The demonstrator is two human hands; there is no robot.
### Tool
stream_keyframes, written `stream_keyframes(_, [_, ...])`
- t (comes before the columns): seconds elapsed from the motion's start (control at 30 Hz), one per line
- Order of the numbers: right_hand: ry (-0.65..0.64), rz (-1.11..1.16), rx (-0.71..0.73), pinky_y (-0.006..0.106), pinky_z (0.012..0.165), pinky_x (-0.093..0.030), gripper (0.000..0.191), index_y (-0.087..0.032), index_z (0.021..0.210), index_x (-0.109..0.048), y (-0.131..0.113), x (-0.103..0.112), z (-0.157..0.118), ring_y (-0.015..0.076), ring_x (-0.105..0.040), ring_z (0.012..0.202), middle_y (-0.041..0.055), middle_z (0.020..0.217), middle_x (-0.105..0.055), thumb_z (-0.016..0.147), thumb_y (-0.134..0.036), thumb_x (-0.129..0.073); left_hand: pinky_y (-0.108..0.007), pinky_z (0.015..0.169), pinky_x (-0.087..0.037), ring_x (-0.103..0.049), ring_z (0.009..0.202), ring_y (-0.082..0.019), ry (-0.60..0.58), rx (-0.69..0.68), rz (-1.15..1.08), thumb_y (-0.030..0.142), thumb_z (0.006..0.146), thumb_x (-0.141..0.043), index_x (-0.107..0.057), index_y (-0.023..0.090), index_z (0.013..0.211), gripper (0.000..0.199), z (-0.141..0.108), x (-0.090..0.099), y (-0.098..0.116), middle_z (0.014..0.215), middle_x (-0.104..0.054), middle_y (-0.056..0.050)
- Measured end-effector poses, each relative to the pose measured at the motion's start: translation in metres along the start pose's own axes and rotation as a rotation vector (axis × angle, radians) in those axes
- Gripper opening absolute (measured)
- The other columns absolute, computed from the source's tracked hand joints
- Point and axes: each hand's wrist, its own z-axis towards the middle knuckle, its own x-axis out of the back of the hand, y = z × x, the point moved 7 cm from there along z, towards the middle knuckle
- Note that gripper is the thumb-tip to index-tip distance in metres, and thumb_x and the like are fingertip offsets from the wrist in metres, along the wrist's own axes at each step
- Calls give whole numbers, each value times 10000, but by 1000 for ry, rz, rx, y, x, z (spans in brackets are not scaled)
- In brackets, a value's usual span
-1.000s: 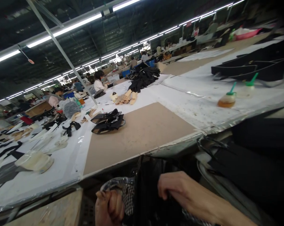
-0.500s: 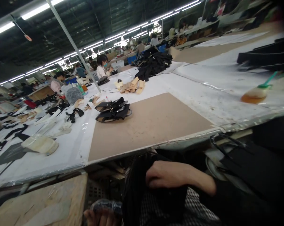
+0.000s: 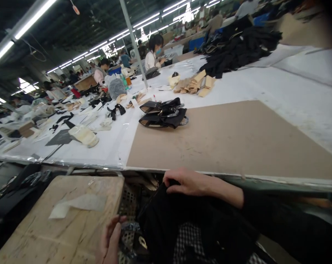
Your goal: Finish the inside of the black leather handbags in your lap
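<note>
My right hand (image 3: 186,182) is closed on the upper edge of a black bag (image 3: 160,220), its fingers curled over the cloth just below the table's front edge. Lower and to the left, my left hand (image 3: 112,238) has its fingers bent beside a plastic-wrapped handle of the bag; whether it grips the handle is unclear. A gold-coloured metal fitting shows on the bag near that hand. Checked cloth (image 3: 188,240) lies under and around the black material.
Black bag pieces with wrapped handles (image 3: 164,113) lie on a brown board (image 3: 223,139) on the white table (image 3: 110,146). Behind are tan pieces (image 3: 194,84) and a black cloth pile (image 3: 240,47). A worn board (image 3: 80,220) is at lower left. People sit farther back.
The view has swung left. My right hand has risen closer to the table edge with the black bag's edge in it. My left hand shows more, beside the wrapped handle.
</note>
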Motion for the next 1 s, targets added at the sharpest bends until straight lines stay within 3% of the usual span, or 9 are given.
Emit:
stream_keyframes(0.07, [-4,-9,-16,244,672,-417,101,-201,925,-604,-1,-3,7,149,-571,757,-4,852,-650,910,-299,-623,-284,795,-512,-637,973,-239,85,-166,105,454,723,-769,-666,236,1037,396,-13,1,22,1050,-708,-49])
stream_keyframes(0.17, [-26,-6,-35,239,642,-395,98,-200,910,-588,-2,-5,13,141,-551,723,-9,822,-640,915,-296,-608,-318,800,-492,-623,898,-262,27,-356,288,436,669,-794,-697,238,1067,455,-30,-28,49,1087,-690,-86])
stream_keyframes(0.27, [-24,0,-62,244,636,-386,111,-198,895,-560,1,-5,13,146,-545,725,-4,829,-641,899,-291,-621,-335,755,-492,-632,832,-272,-88,-321,399,449,709,-761,-724,242,989,350,-28,-61,57,960,-709,-87])
stream_keyframes(0.37, [36,-39,-129,252,639,-378,153,-206,901,-542,7,2,4,159,-554,753,-1,859,-646,857,-288,-663,-300,692,-494,-644,780,-249,-187,-240,440,473,778,-702,-723,240,915,271,-17,-78,56,859,-718,-66])
stream_keyframes(0.53, [123,-193,-274,274,628,-342,166,-221,929,-534,14,13,-26,177,-572,746,-4,855,-659,851,-273,-671,-231,552,-465,-641,719,-222,-290,-178,429,496,734,-736,-735,234,856,290,-7,-79,50,793,-717,-55])
stream_keyframes(0.67, [154,-328,-337,291,594,-306,171,-217,877,-514,12,17,-43,184,-565,718,2,847,-655,865,-291,-667,-195,443,-409,-639,726,-224,-290,-103,391,509,694,-768,-732,233,848,318,-8,-75,44,776,-710,-61])
stream_keyframes(0.77, [147,-358,-302,293,617,-333,143,-216,858,-525,6,17,-46,190,-577,758,10,880,-650,879,-278,-653,-191,425,-404,-629,682,-211,-275,-105,368,498,680,-782,-738,238,832,305,-9,-73,42,749,-703,-54])
stream_keyframes(0.9, [138,-221,-157,286,745,-409,88,-220,919,-559,-3,17,-38,194,-594,889,24,1017,-658,893,-250,-638,-198,479,-452,-604,601,-175,-285,-96,387,489,689,-782,-745,231,834,298,-10,-71,37,715,-693,-42])
stream_keyframes(1.0, [129,-115,-130,279,754,-428,132,-218,943,-576,-4,17,-26,183,-598,863,18,1007,-673,879,-291,-666,-194,477,-444,-600,593,-165,-318,-102,396,490,700,-773,-741,226,844,302,-11,-72,35,742,-697,-45])
